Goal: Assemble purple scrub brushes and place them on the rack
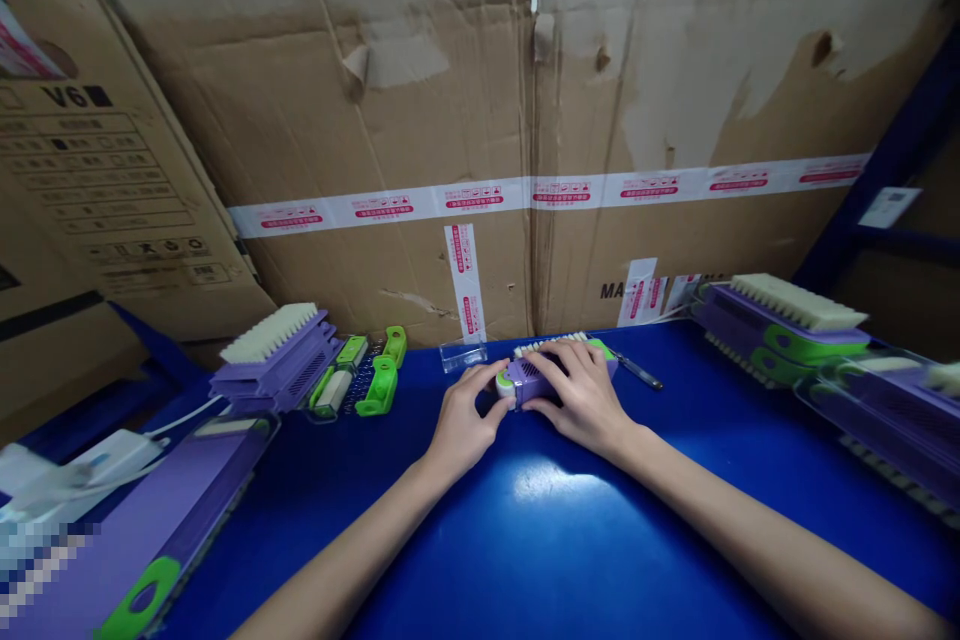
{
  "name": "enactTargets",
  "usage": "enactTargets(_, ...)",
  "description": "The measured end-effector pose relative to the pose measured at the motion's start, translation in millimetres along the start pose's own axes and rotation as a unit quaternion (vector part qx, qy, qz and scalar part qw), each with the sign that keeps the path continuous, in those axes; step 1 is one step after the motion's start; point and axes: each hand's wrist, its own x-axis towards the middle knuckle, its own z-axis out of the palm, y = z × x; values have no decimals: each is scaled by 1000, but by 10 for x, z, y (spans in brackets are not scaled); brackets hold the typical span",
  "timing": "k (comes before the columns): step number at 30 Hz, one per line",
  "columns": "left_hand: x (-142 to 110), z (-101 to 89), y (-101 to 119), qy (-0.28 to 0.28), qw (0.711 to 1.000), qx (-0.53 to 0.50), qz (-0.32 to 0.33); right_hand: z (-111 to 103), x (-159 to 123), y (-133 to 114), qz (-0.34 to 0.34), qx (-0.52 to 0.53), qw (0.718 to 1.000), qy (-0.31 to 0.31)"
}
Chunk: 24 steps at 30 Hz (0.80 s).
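Observation:
My left hand (466, 417) pinches the green-and-white end of a purple brush (531, 378) between thumb and fingers. Across the same brush's purple body lies my right hand (581, 390), fingers curled over the top and thumb at the near side. Cream bristles (551, 345) show along its far edge, and my right hand covers much of the rest. A small clear plastic piece (463, 356) lies behind my left hand. To the right of my right hand is a dark pen-like tool (639, 372).
Left on the blue tabletop (495, 540) are stacked purple parts with bristles (277, 350), green clips (379, 385), springs (360, 388), a long purple piece (172, 510) and a white power strip (112, 460). More purple-and-green brushes (780, 325) sit at right. Cardboard (390, 140) walls the back.

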Motion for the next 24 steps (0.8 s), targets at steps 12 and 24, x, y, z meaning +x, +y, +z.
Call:
enactTargets(12, 2, -1, 55, 84, 990, -72, -87, 50, 16, -23, 15, -21, 999, -20)
enactTargets(24, -27, -38, 45, 143, 987, 35, -63, 58, -4, -19, 42, -36, 998, -14)
